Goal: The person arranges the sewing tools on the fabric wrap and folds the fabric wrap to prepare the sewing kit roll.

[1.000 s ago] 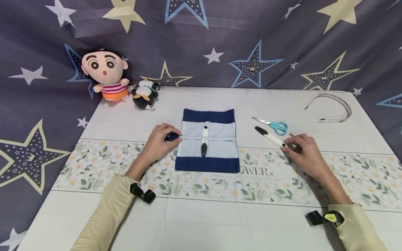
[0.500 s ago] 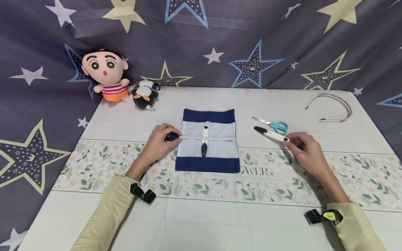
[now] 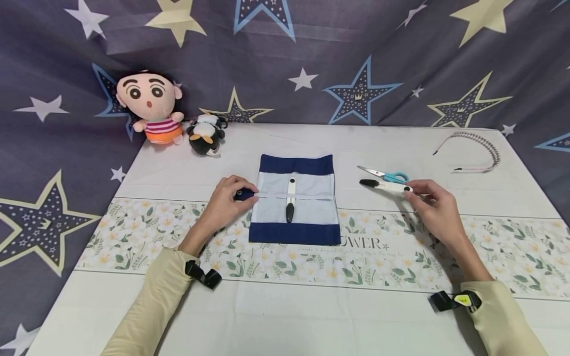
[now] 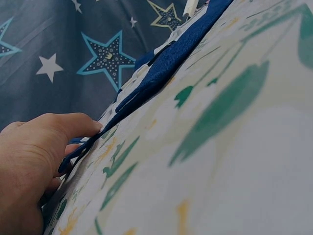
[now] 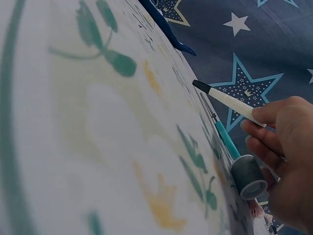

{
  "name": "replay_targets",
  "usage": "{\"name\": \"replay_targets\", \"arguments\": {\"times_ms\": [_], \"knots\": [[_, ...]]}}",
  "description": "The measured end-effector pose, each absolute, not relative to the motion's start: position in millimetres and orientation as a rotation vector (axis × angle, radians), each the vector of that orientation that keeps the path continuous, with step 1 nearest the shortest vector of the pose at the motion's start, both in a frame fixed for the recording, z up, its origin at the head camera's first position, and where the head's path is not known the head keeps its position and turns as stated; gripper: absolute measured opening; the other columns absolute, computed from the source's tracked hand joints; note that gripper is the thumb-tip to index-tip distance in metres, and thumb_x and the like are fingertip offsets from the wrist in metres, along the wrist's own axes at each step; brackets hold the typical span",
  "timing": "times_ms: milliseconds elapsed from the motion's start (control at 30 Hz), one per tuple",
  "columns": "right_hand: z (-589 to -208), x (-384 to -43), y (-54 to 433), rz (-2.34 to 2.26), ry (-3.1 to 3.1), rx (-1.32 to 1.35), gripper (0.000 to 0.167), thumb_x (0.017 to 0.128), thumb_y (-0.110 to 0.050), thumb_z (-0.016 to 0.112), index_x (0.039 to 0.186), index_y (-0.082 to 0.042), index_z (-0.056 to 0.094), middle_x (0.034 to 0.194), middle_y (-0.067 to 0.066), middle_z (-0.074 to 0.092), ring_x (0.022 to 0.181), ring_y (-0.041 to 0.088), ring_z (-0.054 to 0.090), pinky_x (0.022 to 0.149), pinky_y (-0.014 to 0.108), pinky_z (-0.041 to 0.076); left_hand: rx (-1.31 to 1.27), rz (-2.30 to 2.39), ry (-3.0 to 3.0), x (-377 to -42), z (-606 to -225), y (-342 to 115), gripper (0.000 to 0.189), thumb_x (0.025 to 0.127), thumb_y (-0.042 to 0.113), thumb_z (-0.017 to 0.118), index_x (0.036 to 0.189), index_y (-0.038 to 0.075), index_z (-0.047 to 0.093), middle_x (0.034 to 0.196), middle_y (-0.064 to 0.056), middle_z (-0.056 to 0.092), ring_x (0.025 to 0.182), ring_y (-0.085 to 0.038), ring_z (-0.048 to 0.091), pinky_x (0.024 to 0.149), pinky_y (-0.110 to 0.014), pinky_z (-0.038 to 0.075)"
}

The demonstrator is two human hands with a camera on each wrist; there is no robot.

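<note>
In the head view, a navy and pale blue cloth organizer [image 3: 311, 210] lies spread open. My left hand [image 3: 231, 201] pinches its left edge, beside a navy tab [image 3: 244, 194] with a metal snap. Across the organizer's middle band lies a slim white tool with a black cap [image 3: 291, 200]. My right hand [image 3: 434, 210] pinches the white end of a second such black-capped tool [image 3: 387, 186], its cap pointing left. Turquoise-handled scissors [image 3: 385, 174] lie just behind it. In the right wrist view, a dark thread spool [image 5: 248, 177] shows below the curled fingers.
A beaded headband [image 3: 487, 148] lies at the back right. A plush doll [image 3: 153, 106] and a penguin toy [image 3: 206, 134] stand at the back left. A star-patterned curtain [image 3: 289, 59] rises behind the table.
My right hand has taken hold of the black-capped tool's white end and raised it slightly to the right, levelling it over the scissors' handles. The left hand stays in place.
</note>
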State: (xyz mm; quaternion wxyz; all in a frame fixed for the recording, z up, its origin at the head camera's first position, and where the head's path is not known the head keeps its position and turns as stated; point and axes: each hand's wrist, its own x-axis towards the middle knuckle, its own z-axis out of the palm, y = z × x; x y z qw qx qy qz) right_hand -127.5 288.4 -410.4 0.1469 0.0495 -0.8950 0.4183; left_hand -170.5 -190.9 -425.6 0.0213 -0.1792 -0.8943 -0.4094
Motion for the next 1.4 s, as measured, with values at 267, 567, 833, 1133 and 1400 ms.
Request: {"name": "replay_targets", "arguments": {"times_ms": [267,567,833,1133,1400], "knots": [[-405.2,-136.0,283.4,1.27,-2.536,0.128,0.027,0.103,-0.014,0.065,0.126,0.001,0.067,0.112,0.013,0.064,0.098,0.005,0.054,0.085,0.02,0.041,-0.56,-1.264,-2.769,-170.7,-426.3,-191.6,0.019,0.097,0.025,0.076,0.112,0.015,0.076,0.123,-0.007,0.06,0.119,-0.031,0.047,0.092,-0.054,0.042],[-403.8,-149.5,279.1,1.273,-2.453,0.155,0.024,0.102,-0.01,0.066,0.123,0.001,0.07,0.108,0.006,0.067,0.097,0.003,0.054,0.09,0.026,0.036,-0.551,-1.254,-2.778,-170.7,-426.4,-191.8,0.018,0.097,0.025,0.075,0.112,0.016,0.076,0.124,-0.007,0.06,0.119,-0.031,0.047,0.092,-0.054,0.042],[-402.7,-159.4,273.3,1.302,-2.4,0.17,0.025,0.102,-0.003,0.062,0.123,0.009,0.068,0.102,0.011,0.067,0.091,0.002,0.055,0.087,0.021,0.038,-0.554,-1.256,-2.779,-170.6,-425.4,-191.5,0.02,0.097,0.025,0.076,0.113,0.014,0.076,0.124,-0.009,0.06,0.119,-0.032,0.047,0.092,-0.055,0.041],[-402.5,-169.1,269.7,1.409,-2.374,0.172,0.026,0.102,-0.004,0.064,0.125,0.007,0.068,0.103,0.009,0.067,0.09,0.006,0.059,0.084,0.02,0.042,-0.556,-1.253,-2.773,-170.7,-426.1,-191.8,0.019,0.096,0.025,0.076,0.113,0.015,0.077,0.124,-0.008,0.061,0.119,-0.031,0.048,0.092,-0.054,0.041],[-401.3,-174.3,263.1,1.442,-2.373,0.177,0.027,0.103,-0.006,0.063,0.126,0.006,0.067,0.104,0.006,0.066,0.09,0.008,0.059,0.082,0.021,0.041,-0.565,-1.255,-2.762,-170.8,-426.5,-191.5,0.019,0.096,0.024,0.077,0.112,0.014,0.077,0.123,-0.008,0.061,0.118,-0.031,0.048,0.091,-0.053,0.042]]}}
